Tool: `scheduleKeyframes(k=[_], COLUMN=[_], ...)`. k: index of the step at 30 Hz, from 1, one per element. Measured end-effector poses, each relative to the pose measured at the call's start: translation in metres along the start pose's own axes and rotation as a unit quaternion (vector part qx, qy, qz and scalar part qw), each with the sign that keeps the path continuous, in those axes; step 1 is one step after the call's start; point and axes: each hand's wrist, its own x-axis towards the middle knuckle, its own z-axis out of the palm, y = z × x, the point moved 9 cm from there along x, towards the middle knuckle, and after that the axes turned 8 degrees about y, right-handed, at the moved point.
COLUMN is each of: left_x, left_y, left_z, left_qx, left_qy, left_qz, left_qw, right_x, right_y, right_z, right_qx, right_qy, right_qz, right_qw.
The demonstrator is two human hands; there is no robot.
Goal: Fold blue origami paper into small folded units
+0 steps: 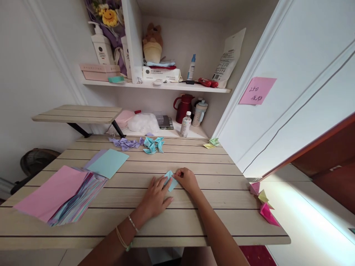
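Note:
A small folded piece of light blue origami paper [172, 184] lies on the slatted wooden table in front of me. My left hand [156, 195] rests flat with its fingers apart, the fingertips pressing on the paper's left side. At the right edge, my right hand [187, 178] is closed in a pinch on the paper, its fingers curled. Part of the sheet is hidden beneath my left fingers. Beyond the hands sit folded turquoise paper pieces [154, 145] and folded purple paper pieces [127, 143].
A thick stack of coloured paper [58, 192] lies at the left, with a loose light blue sheet [109, 163] behind it. Folded pink and yellow pieces [266, 207] sit along the right edge. A clear bottle [185, 125] stands at the back. A small raised shelf [77, 113] overhangs the back left.

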Motion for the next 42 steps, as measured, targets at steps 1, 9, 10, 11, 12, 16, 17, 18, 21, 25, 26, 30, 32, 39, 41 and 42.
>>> scheduleKeyframes(k=[1, 9, 10, 11, 12, 16, 17, 18, 21, 25, 26, 30, 32, 39, 41, 42], left_x=[0.000, 0.002, 0.002, 0.003, 0.003, 0.003, 0.003, 0.004, 0.004, 0.005, 0.005, 0.006, 0.007, 0.019, 0.020, 0.021], left_y=[-0.001, -0.001, 0.000, 0.000, 0.000, 0.001, 0.001, 0.002, 0.001, 0.002, 0.002, 0.003, 0.003, 0.003, 0.003, 0.003], left_z=[0.000, 0.001, 0.001, 0.001, 0.001, 0.003, 0.003, 0.004, 0.005, 0.004, 0.004, 0.001, -0.001, -0.006, -0.003, -0.001], left_qx=[0.001, -0.011, -0.010, -0.008, -0.006, 0.007, 0.010, 0.012, 0.015, 0.014, 0.012, 0.005, -0.001, -0.015, -0.012, -0.012], left_qy=[-0.003, -0.006, -0.008, -0.010, -0.012, -0.014, -0.015, -0.016, -0.017, -0.008, -0.005, 0.007, 0.014, 0.011, 0.009, 0.005], left_qz=[-0.006, -0.006, -0.003, 0.000, 0.002, 0.004, 0.005, 0.006, 0.006, 0.011, 0.015, 0.023, 0.022, 0.014, 0.010, 0.012], left_qw=[1.000, 1.000, 1.000, 1.000, 1.000, 1.000, 1.000, 1.000, 1.000, 1.000, 1.000, 1.000, 1.000, 1.000, 1.000, 1.000], right_x=[0.000, 0.000, 0.000, 0.001, 0.001, 0.002, 0.003, 0.003, 0.001, -0.003, -0.004, -0.007, -0.008, -0.010, -0.011, -0.011], right_y=[0.000, 0.003, 0.004, 0.005, 0.005, 0.008, 0.010, 0.012, 0.014, 0.005, 0.005, 0.012, 0.018, 0.024, 0.020, 0.018], right_z=[0.000, 0.002, 0.002, 0.003, 0.003, -0.002, -0.005, -0.007, -0.008, -0.007, -0.008, -0.015, -0.019, -0.023, -0.023, -0.023], right_qx=[0.002, 0.006, 0.005, 0.004, 0.005, 0.020, 0.026, 0.033, 0.047, -0.031, -0.060, -0.113, -0.101, -0.041, -0.020, -0.012], right_qy=[-0.001, -0.001, 0.000, 0.000, 0.000, 0.007, 0.013, 0.018, 0.015, 0.023, 0.030, 0.041, 0.035, 0.013, 0.014, 0.015], right_qz=[0.004, 0.021, 0.024, 0.026, 0.027, 0.026, 0.030, 0.036, 0.041, -0.002, -0.004, 0.028, 0.048, 0.046, 0.023, 0.013], right_qw=[1.000, 1.000, 1.000, 1.000, 1.000, 0.999, 0.999, 0.999, 0.998, 0.999, 0.998, 0.992, 0.993, 0.998, 0.999, 1.000])
